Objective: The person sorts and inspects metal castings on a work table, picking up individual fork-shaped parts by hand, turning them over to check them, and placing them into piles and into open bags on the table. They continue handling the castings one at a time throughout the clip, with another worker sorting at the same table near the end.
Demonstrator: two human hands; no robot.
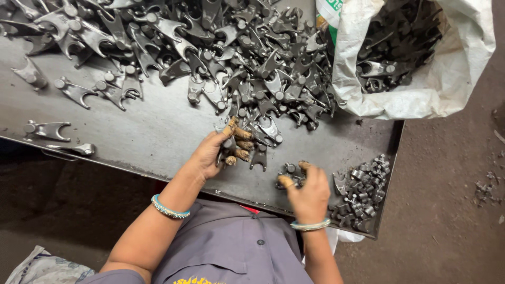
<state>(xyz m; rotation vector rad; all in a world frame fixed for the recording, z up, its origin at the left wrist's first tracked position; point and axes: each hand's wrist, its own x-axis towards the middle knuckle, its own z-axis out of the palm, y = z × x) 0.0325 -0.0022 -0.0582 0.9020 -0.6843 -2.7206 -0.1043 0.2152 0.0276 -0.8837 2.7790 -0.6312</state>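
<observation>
Left hand [213,152] grip closed on forked metal casting [229,144], right hand [307,192] apparently pinching another (dull grey) [290,176]

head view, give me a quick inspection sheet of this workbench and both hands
surface: dark metal table, oily-looking
job's things: grey fork-shaped metal parts heaped at the far side; small sorted pile at the near right corner
clutter: white sack of similar parts on the table's right end
fingers: left hand grips one part; right hand rests on parts at the near edge
cables: nothing seen
surroundings: dirt floor, scattered debris
</observation>
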